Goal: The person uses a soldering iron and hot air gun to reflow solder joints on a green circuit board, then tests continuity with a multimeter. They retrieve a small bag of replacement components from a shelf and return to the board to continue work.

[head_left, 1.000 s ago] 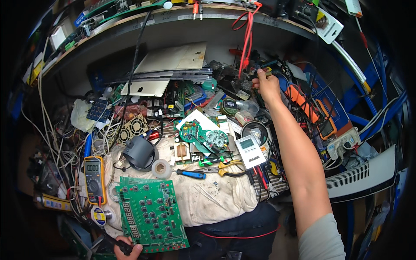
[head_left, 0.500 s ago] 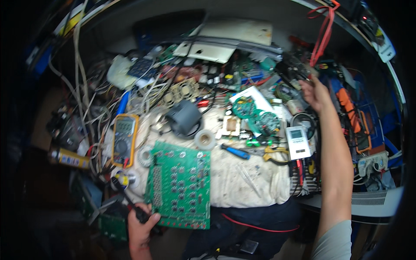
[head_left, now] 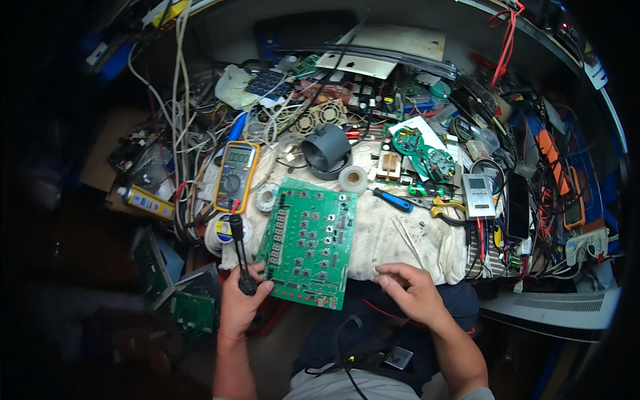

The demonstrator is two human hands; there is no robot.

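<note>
My left hand point(head_left: 243, 297) is closed around the lower left corner of a green circuit board point(head_left: 313, 247), its thumb on the board. A black rod-shaped tool point(head_left: 238, 243) with a thicker handle end lies in the same hand; its kind is unclear. The board bears a row of digit displays point(head_left: 278, 237), many buttons and red parts along its lower edge. My right hand point(head_left: 413, 293) hovers before the bench's front edge, right of the board, fingers loosely bent with nothing visible in them. A solder spool point(head_left: 220, 233) and a yellow multimeter point(head_left: 237, 175) stand beyond my left hand.
On the pale cloth point(head_left: 380, 233) lie a blue screwdriver point(head_left: 393, 200), yellow-black pliers point(head_left: 448, 210), tweezers point(head_left: 408, 241) and a tape roll point(head_left: 353, 179). A grey cylinder point(head_left: 327, 148) stands behind. A white tester point(head_left: 479, 196) and a black phone point(head_left: 517, 207) are at right. Cables and parts crowd the back.
My right hand has come back from the far right clutter to the front of the bench. The board and black tool, in my left hand, sit farther right and higher in view, as the view has shifted.
</note>
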